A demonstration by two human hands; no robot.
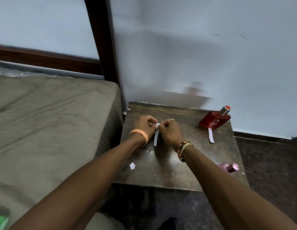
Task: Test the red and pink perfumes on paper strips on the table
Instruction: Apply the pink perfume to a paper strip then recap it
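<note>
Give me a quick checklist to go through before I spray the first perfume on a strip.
1. Strip in hand: ok. Left hand and right hand both pinch the top of the paper strip.
2. Second strip ready: ok. The spare strip lies flat in front of the red perfume bottle.
3. Red bottle within reach: ok, at the table's far right corner.
4. Pink perfume bottle stable: cannot tell; it is blurred, near the right edge.
5. A hand free to spray: not ok, both are busy.
6. Caps off: cannot tell.
</note>
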